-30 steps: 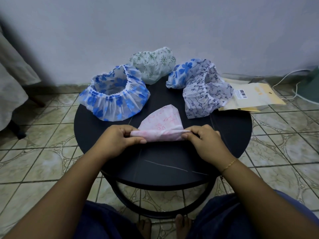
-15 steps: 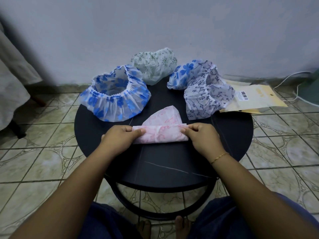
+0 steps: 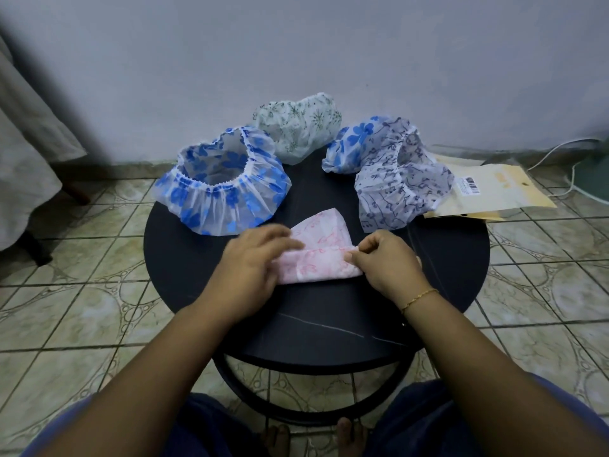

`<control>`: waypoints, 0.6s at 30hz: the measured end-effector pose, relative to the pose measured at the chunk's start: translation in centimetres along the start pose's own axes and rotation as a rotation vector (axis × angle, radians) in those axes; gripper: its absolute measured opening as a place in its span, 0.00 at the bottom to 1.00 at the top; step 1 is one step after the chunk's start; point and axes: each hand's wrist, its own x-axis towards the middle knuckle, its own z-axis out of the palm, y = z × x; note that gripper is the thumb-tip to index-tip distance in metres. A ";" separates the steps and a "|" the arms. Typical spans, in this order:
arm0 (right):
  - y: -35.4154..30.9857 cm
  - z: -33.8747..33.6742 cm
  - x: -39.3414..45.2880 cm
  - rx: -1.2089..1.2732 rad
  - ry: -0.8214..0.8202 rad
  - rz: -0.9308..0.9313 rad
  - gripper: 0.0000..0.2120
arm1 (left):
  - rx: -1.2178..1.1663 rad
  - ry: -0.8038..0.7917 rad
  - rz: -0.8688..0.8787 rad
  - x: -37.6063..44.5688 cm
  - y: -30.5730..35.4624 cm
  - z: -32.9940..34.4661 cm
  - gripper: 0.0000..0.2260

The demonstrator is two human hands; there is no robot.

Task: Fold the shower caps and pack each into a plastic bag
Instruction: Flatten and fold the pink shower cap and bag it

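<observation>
**First cap half-folded, four caps and all the bagging still to go**

The pink shower cap (image 3: 321, 255) lies on the round black table (image 3: 329, 328), rolled from its near edge into a flat band with a triangular flap still sticking out beyond. The left hand (image 3: 250, 262) lies flat over the band's left end, fingers extended and pressing it down. The right hand (image 3: 384, 260) pinches the band's right end between thumb and fingertips.

Beyond the left hand sits the blue-flowered cap (image 3: 224, 189), opening upward and unfolded. Farther back, between the two hands' lines, is the green-sprigged cap (image 3: 298, 127). Beyond the right hand a grey-patterned cap (image 3: 400, 189) rests against another blue-flowered one (image 3: 356, 143); all four are loose and puffed. To the right of the pinch, past the grey cap, a stack of flat bags (image 3: 494, 191) hangs over the table edge.

By my reading, no cap is bagged yet: this one needs its flap folded in, then a bag.
</observation>
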 end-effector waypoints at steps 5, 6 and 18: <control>0.8 0.5 -0.4 0.029 0.056 -0.129 0.09 | 0.044 -0.191 -0.021 0.2 0.9 -0.2 0.24; 1.1 0.6 -0.6 -0.016 0.087 -0.199 0.08 | 0.052 -0.200 -0.020 0.2 0.9 -0.3 0.25; 2.6 -0.2 -1.5 -0.426 -0.048 -0.556 0.30 | 0.087 -0.289 -0.043 0.5 0.7 -0.8 0.32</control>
